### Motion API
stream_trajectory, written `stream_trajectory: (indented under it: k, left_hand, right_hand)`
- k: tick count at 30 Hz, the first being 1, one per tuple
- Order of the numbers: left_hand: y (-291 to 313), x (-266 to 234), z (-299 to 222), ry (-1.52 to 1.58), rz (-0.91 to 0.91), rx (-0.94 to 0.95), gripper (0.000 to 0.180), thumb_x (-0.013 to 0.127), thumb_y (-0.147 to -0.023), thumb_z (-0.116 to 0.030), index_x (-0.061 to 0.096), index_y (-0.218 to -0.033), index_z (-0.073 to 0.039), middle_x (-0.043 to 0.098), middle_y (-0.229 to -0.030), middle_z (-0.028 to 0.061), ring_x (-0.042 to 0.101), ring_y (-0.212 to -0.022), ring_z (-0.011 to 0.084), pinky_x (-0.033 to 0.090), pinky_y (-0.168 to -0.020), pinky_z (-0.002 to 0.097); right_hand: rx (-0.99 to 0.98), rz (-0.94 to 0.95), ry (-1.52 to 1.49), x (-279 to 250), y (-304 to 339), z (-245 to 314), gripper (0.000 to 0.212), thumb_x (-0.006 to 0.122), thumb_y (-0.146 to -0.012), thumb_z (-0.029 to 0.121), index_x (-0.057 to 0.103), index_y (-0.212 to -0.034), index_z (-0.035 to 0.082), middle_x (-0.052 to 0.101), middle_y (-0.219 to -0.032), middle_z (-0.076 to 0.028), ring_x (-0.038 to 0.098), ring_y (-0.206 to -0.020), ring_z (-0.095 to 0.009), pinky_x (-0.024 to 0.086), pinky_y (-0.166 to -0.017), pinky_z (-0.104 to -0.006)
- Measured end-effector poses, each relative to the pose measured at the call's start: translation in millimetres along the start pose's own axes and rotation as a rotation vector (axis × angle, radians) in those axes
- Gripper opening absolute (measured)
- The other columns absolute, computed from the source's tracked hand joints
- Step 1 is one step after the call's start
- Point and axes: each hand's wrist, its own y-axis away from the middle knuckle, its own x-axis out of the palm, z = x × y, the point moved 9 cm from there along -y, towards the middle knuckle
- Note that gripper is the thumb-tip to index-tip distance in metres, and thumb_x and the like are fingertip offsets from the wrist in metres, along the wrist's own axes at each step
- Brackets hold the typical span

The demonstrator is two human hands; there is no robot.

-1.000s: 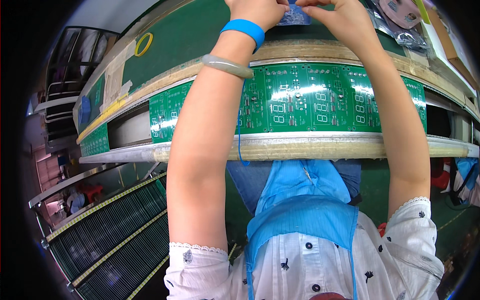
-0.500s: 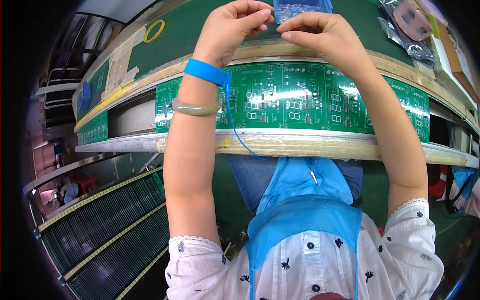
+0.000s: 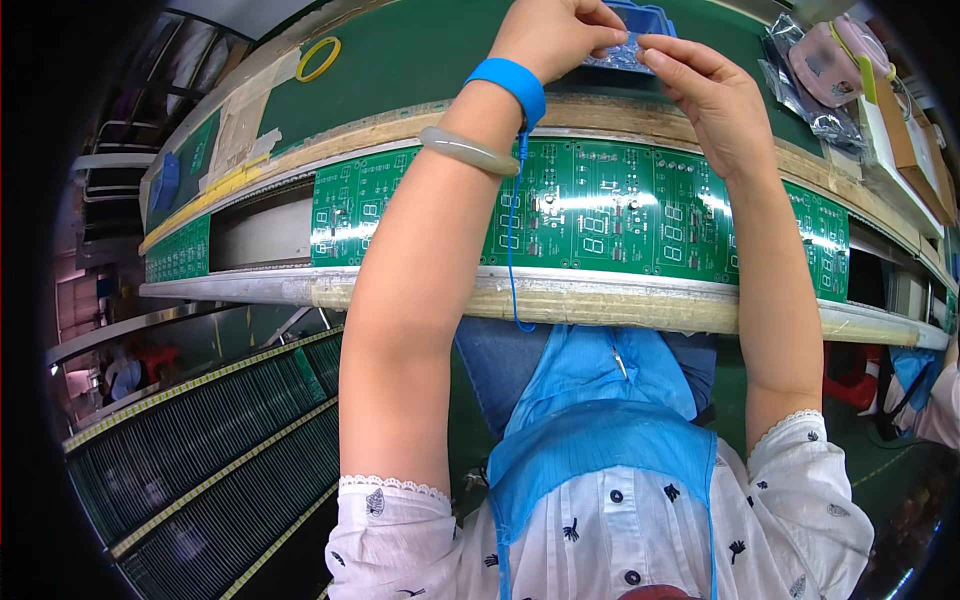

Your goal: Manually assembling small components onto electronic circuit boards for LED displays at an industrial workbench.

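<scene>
My left hand point(image 3: 563, 36) is over the near left part of a blue tray point(image 3: 655, 18) that holds small clear parts point(image 3: 622, 54). Its fingertips are pinched together, and whatever they grip is too small to make out. My right hand point(image 3: 712, 92) is at the tray's right side, thumb and forefinger closed with their tips close to the left fingertips. Anything in that pinch is also too small to name. Below both hands, a row of green circuit boards point(image 3: 612, 215) with white digit outlines lies in a rail, partly hidden by my forearms.
A blue wrist strap point(image 3: 508, 84) trails a cord over the boards. On the green bench lie a yellow tape ring point(image 3: 318, 60) and, at right, a pink container point(image 3: 825, 65) beside clear bags. A rack of upright boards point(image 3: 200, 450) stands at lower left.
My left hand has moved right to the blue tray and close to my right fingertips. My right hand has shifted slightly right and down. The boards sit the same in the rail.
</scene>
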Motion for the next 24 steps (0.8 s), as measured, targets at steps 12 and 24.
stream_trajectory:
  k: [12, 24]
  left_hand:
    - [51.4, -45.9, 26.2, 0.392, 0.027, -0.226, 0.019, 0.066, -0.097, -0.012, 0.073, -0.110, -0.001, 0.070, -0.091, -0.0002, 0.058, -0.075, 0.0058, 0.047, -0.069, 0.0192]
    - [96.9, -73.8, 55.7, 0.391, 0.094, -0.127, 0.021, 0.071, -0.093, -0.012, 0.075, -0.111, -0.002, 0.073, -0.096, 0.0023, 0.063, -0.084, 0.0068, 0.052, -0.076, 0.0213]
  right_hand:
    - [0.117, 0.168, -0.128, 34.5, 12.5, -10.6, 0.024, 0.074, -0.089, 0.006, 0.073, -0.113, 0.001, 0.073, -0.109, -0.009, 0.058, -0.079, -0.008, 0.050, -0.072, -0.0208]
    - [0.063, 0.215, 0.143, 66.0, 23.3, -13.6, 0.022, 0.073, -0.091, 0.010, 0.072, -0.112, 0.002, 0.074, -0.104, -0.008, 0.069, -0.103, -0.014, 0.053, -0.091, -0.0267]
